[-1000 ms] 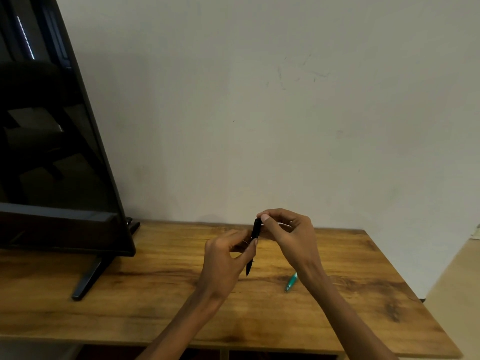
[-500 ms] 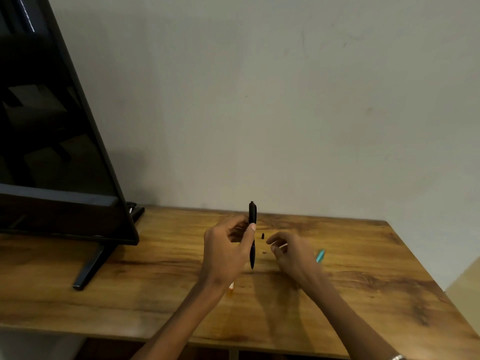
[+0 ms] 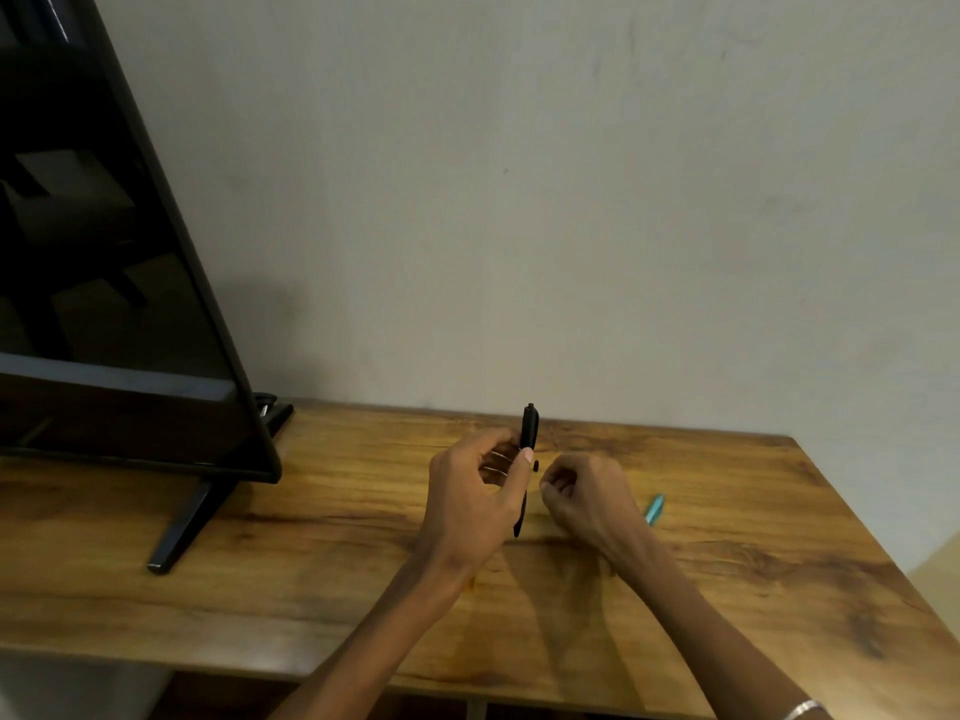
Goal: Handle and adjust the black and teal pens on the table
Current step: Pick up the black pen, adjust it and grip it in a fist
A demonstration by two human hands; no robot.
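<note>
My left hand (image 3: 475,498) grips the black pen (image 3: 529,431) upright above the wooden table (image 3: 311,563), thumb against its barrel, tip pointing down. A tiny black piece (image 3: 535,464) lies on the table just right of the thumb. My right hand (image 3: 584,498) rests low over the table beside the pen with its fingers curled; I cannot tell whether it pinches anything. The teal pen (image 3: 654,509) lies on the table to the right of that hand, partly hidden behind it.
A black TV (image 3: 104,278) stands on the table's left side, its stand leg (image 3: 182,527) reaching toward the front. A plain wall runs behind. The table's right edge (image 3: 872,537) drops off near the teal pen. A small orange thing (image 3: 471,582) peeks from under my left wrist.
A second ago both hands held the black pen together. My right hand has let go and dropped to the table, curling its fingers. My left hand keeps the pen upright.
</note>
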